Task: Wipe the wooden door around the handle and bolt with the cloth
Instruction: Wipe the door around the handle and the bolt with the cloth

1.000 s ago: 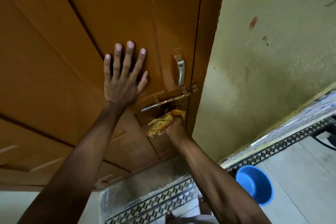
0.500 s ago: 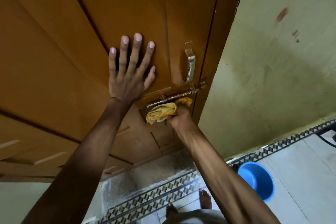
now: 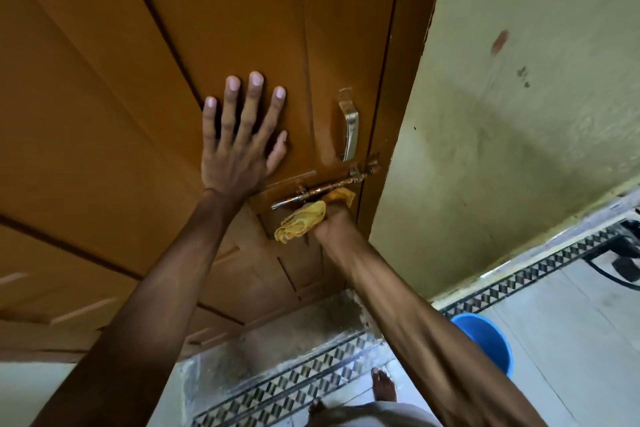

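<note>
A brown wooden door (image 3: 145, 121) fills the upper left of the head view. Near its right edge is a curved metal handle (image 3: 350, 130), and below it a sliding metal bolt (image 3: 322, 189). My left hand (image 3: 239, 146) lies flat on the door with fingers spread, left of the handle. My right hand (image 3: 330, 224) presses a crumpled yellow cloth (image 3: 301, 220) against the door just under the bolt. Most of the right hand's fingers are hidden behind the cloth.
A pale green wall (image 3: 519, 114) stands right of the door frame. A blue bucket (image 3: 485, 340) sits on the tiled floor at lower right. A black cable (image 3: 609, 270) lies at the far right. My bare foot (image 3: 382, 388) shows at the bottom.
My right hand with the cloth has moved up from below the bolt until it sits right under it. My left hand has stayed flat on the door.
</note>
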`<action>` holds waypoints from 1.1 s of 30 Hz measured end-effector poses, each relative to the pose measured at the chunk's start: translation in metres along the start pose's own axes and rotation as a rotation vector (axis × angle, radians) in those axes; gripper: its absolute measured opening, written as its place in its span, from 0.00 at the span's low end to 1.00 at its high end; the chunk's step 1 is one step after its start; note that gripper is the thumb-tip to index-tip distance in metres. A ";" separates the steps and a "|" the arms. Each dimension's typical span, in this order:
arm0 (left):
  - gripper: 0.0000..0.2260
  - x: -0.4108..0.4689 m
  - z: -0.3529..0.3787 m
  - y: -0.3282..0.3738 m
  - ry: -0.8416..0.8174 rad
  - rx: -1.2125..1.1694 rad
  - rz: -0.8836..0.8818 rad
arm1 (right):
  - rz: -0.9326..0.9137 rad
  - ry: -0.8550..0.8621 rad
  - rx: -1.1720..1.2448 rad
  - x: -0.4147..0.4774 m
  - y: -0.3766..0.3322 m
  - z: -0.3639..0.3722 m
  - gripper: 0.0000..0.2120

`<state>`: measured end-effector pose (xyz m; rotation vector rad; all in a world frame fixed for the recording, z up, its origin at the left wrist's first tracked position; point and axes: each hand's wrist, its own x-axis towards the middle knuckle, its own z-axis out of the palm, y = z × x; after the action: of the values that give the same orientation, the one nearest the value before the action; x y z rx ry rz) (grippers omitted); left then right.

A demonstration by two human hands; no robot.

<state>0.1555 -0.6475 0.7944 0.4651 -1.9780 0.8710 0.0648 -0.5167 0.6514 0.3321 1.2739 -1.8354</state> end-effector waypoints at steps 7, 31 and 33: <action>0.29 0.000 0.001 0.000 0.026 -0.008 0.026 | 0.103 -0.018 0.344 -0.075 -0.041 0.024 0.19; 0.27 0.001 -0.001 0.000 0.027 0.003 0.012 | -1.215 0.002 -1.123 -0.059 0.001 -0.026 0.24; 0.27 0.000 0.001 0.000 0.018 0.005 -0.003 | -1.229 -0.026 -1.189 -0.054 -0.014 -0.042 0.25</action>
<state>0.1552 -0.6480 0.7945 0.4613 -1.9589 0.8753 0.0764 -0.4520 0.6762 -1.3626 2.5420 -1.4464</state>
